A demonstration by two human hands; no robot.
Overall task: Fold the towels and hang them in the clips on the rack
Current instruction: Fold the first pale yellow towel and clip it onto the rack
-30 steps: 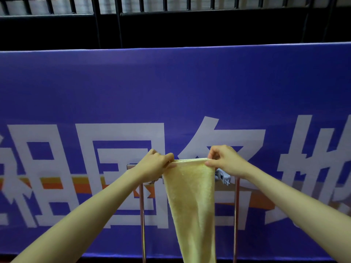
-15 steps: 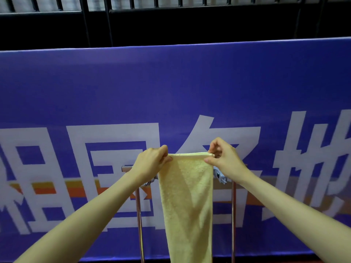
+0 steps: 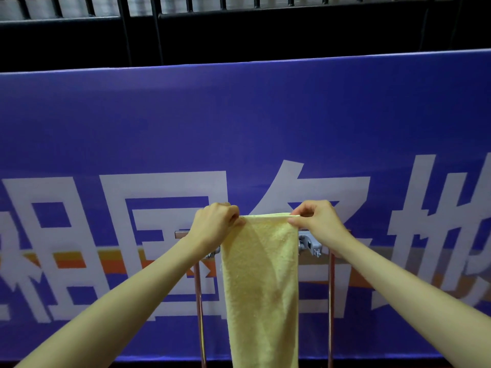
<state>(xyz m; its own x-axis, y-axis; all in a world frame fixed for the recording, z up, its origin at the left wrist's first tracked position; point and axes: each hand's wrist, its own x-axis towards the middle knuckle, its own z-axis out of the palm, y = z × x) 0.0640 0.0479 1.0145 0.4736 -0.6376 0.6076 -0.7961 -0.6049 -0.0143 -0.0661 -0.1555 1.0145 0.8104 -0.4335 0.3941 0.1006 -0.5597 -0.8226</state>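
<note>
- Head view: your left hand (image 3: 215, 225) has its fingers curled over the upper left corner of the pale yellow terry towel (image 3: 261, 282), gripping it there.
- Your right hand (image 3: 316, 221) pinches the upper right corner of that towel between thumb and fingertips, the other fingers curled above it.
- The towel is folded into a long narrow strip; its top edge is stretched level between your two hands and the rest hangs straight down, running out of the bottom of the view.
- The towel hangs in front of the metal rack with a horizontal top bar and two reddish upright poles (image 3: 198, 301); its top edge sits slightly above the rack's bar, and its body falls between the two poles.
- A grey plastic clip (image 3: 309, 244) is on the rack's bar just to the right of the towel, under your right wrist; it is not on the cloth.
- Part of a second grey clip (image 3: 214, 254) peeks out at the towel's left edge, below your left wrist; whether it touches the cloth cannot be told.
- Behind the rack stands a blue banner with large white characters and an orange stripe (image 3: 239, 123).
- Above the banner runs a black metal railing with vertical bars (image 3: 159, 17).
</note>
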